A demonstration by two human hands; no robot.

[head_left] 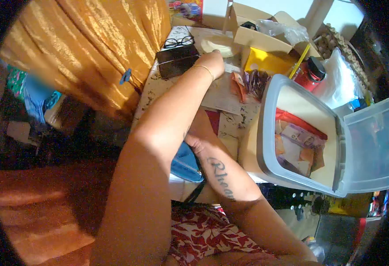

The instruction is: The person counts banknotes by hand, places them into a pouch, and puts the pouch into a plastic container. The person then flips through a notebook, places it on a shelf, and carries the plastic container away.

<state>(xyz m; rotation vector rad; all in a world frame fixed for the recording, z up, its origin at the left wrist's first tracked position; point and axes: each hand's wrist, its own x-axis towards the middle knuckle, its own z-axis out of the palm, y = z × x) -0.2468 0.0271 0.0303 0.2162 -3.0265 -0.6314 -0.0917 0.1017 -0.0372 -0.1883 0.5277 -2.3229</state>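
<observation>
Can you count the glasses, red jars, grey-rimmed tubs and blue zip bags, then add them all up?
Black-framed eyeglasses: 1
Red jar with black lid: 1
Open, cream-sided plastic tub with grey rim: 1
Blue pouch with zip: 1
Total: 4

"Rhea" can be read in a script tattoo (219, 175) on the right forearm (243, 190), last letters unclear. Print on the purple note (301, 134) can't be made out.

I see blue pouch (184, 162), zipper visible, partly hidden, beside the right forearm (218, 173) | pale round item (221, 44), flat on the surface (152, 95), just beyond left hand (213, 64).
</observation>
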